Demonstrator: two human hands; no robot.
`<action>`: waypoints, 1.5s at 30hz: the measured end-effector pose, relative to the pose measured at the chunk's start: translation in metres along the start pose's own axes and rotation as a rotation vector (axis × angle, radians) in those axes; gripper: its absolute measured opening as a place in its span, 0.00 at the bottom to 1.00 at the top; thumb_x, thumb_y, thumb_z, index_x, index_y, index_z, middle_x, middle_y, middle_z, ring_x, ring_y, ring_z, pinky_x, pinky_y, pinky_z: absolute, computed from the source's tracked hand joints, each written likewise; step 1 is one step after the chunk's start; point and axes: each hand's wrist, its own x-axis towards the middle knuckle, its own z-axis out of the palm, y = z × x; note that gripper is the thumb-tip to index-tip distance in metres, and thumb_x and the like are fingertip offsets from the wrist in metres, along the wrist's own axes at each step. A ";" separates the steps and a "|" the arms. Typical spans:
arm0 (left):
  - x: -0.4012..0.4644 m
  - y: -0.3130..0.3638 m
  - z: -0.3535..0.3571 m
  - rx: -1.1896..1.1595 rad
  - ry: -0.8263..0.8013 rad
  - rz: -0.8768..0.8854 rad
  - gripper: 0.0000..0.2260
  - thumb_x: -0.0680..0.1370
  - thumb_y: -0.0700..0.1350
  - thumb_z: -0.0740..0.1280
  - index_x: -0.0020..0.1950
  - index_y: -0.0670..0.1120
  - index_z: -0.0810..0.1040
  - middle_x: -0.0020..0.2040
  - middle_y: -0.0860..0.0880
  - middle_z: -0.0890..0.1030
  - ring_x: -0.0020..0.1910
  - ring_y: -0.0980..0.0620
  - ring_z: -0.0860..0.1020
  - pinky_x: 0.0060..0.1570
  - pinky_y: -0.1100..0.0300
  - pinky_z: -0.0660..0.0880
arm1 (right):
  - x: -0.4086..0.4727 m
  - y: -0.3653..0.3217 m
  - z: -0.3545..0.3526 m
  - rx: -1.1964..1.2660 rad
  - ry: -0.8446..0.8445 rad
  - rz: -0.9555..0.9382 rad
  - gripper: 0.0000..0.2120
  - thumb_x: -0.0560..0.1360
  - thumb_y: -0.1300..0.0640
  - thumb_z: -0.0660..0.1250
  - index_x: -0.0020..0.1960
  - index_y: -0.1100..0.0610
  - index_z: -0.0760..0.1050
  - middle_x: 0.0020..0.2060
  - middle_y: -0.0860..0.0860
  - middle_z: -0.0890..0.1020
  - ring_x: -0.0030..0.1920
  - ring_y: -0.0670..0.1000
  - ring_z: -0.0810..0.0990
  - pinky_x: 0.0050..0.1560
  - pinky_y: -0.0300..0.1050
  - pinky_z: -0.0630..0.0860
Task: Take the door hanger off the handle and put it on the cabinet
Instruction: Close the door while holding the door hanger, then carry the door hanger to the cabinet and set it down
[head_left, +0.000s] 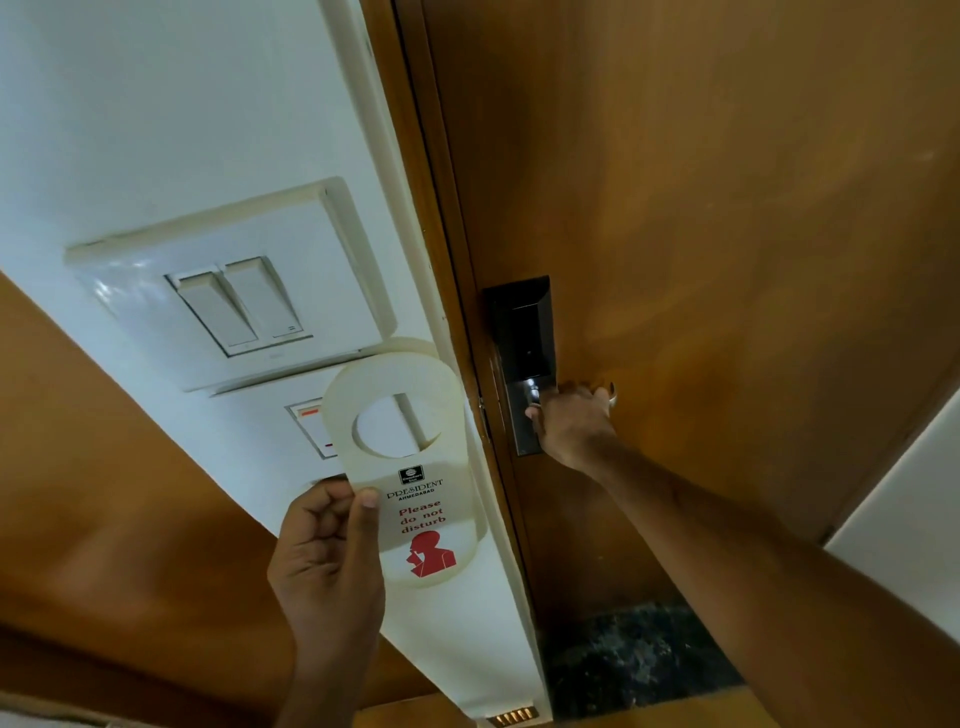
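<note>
Door hanger, one, cream-white flat plastic tag with rounded ends and a round cut-out hole (410, 467): held in the left hand (324, 561), off the handle, up in front of the white wall strip beside the door frame. Thumb on the printed face, fingers (311, 512) curled behind the left edge, so pinched on the tag. Print: small dark logo, black "PRESIDENT AHMEDABAD", red "Please do not disturb", one red figure silhouette at the bottom. Surface smooth, slightly yellowed; hole shows the wall plate behind it.

Right hand (571, 426), one, arm bare and stretched out, wrapped round the door handle (532, 392), fingers clenched on it. One ring-like light band shows on a finger. Handle metal, shiny, mostly hidden by the hand.

One dark rectangular metal lock plate (522, 358) on the door, boxy upper housing, flat lower plate.

One brown wooden door (727, 234), smooth matt veneer, with a matching brown frame along its left edge.

One white glossy square switch plate (234, 286) with two rocker switches side by side. Below it a second white plate (311, 421), partly behind the tag, with two small red marks.

Wall left of the strip is brown wood panel (104, 493). Dark speckled stone patch (639, 660) low by the door.
</note>
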 end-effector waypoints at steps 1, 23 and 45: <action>0.000 0.000 0.000 0.000 -0.004 0.001 0.04 0.72 0.50 0.67 0.44 0.59 0.77 0.45 0.62 0.84 0.51 0.60 0.82 0.45 0.70 0.80 | 0.001 0.000 -0.002 0.006 -0.017 0.002 0.12 0.83 0.47 0.61 0.56 0.55 0.74 0.51 0.55 0.80 0.56 0.57 0.76 0.60 0.58 0.68; -0.066 0.008 0.021 -0.350 -0.132 -0.402 0.09 0.81 0.38 0.65 0.44 0.51 0.75 0.48 0.47 0.81 0.42 0.50 0.79 0.32 0.68 0.76 | -0.234 -0.076 -0.010 0.669 0.109 0.331 0.48 0.66 0.36 0.77 0.75 0.39 0.50 0.70 0.40 0.66 0.69 0.47 0.69 0.70 0.50 0.73; -0.390 0.002 0.221 0.801 -1.616 0.570 0.46 0.67 0.44 0.80 0.78 0.52 0.57 0.64 0.46 0.67 0.55 0.49 0.78 0.49 0.59 0.81 | -0.661 0.248 -0.056 0.449 0.219 1.001 0.42 0.73 0.50 0.77 0.77 0.48 0.56 0.75 0.49 0.65 0.71 0.52 0.70 0.68 0.47 0.73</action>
